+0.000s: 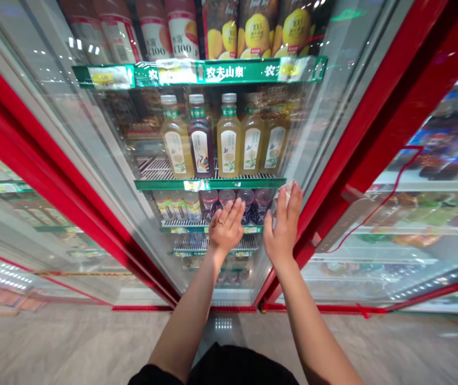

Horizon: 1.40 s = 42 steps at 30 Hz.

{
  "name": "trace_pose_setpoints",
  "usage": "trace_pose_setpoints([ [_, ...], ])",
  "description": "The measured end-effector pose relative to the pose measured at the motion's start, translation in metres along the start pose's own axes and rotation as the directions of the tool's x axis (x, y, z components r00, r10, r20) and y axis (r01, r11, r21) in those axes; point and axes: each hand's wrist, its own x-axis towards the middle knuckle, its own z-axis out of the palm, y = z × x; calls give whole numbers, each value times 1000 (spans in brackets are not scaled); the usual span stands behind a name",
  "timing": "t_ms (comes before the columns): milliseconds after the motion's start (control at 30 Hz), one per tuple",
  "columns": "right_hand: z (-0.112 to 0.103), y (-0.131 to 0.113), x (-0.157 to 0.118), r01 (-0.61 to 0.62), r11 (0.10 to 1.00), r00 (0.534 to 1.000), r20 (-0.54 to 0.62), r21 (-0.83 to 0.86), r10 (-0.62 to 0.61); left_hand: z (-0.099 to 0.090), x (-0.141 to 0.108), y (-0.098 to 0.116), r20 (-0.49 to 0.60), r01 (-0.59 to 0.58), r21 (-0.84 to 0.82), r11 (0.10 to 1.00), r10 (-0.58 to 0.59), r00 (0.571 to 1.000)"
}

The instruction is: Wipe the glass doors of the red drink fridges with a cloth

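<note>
Red framing (363, 139) is running along the left and right of the glass door (315, 115) we are facing. We are holding both hands out toward it. Our left hand (227, 224) is reaching to the middle of the glass, with its fingers straight, close together and gripping nothing that we are able to see; a ring (221, 222) is circling one finger. We cannot tell whether this hand is touching the glass. Our right hand (283, 230) is stretching out near the right edge, its palm flat and its fingers extended over a crumpled white cloth (280, 193). The cloth is sitting at the glass under those fingertips, mostly hidden, just beside the right end of a green shelf strip (249, 184).

Behind the glass, five bottles (229, 141) are standing in a row: the second from the left is showing a dark drink, the others a pale yellow one. A higher shelf is carrying pink bottles (154, 32) on the left and cartons (257, 32) with yellow fruit on the right. Smaller bottles (261, 206) are standing on a lower shelf, around our left hand as we are seeing it. To the right, a red cord (393, 187) is hanging in a loose curve. Gray floor (72, 342) is spreading on the near side.
</note>
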Motion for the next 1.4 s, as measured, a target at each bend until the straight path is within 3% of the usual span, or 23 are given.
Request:
trace_pose_setpoints([
  [167,3,-16,13,56,998,995,81,1,-56,-4,5,2,-5,-13,23,1000,14,1000],
  [300,0,-18,1,79,997,985,153,14,-81,-7,9,2,-12,-22,3,1000,22,1000],
  [433,-3,-12,-5,2,1000,993,114,15,-3,-11,13,1,-29,-41,-23,999,40,999],
  [600,-1,-21,21,-4,1000,997,80,15,2,-24,14,-2,7,-28,-108,994,29,1000],
  [733,2,-28,15,82,996,988,131,26,-84,-37,11,-14,-60,38,-104,994,-45,997],
  [867,1,-23,-2,20,999,992,126,33,-24,-45,11,-37,-83,27,-53,998,-32,996],
  [1000,3,-26,9,-48,998,998,53,35,46,-45,12,-55,-77,-22,-41,999,19,997],
  [1133,9,-40,22,13,999,998,66,36,-15,-41,10,-60,-82,-50,-36,998,47,996],
  [1267,11,-44,7,67,998,986,151,8,-67,-38,6,-59,-78,-40,-22,999,38,996],
  [1400,8,-39,-3,9,1000,988,153,-11,-8,-33,-3,-61,-16,-10,-23,1000,9,1000],
])
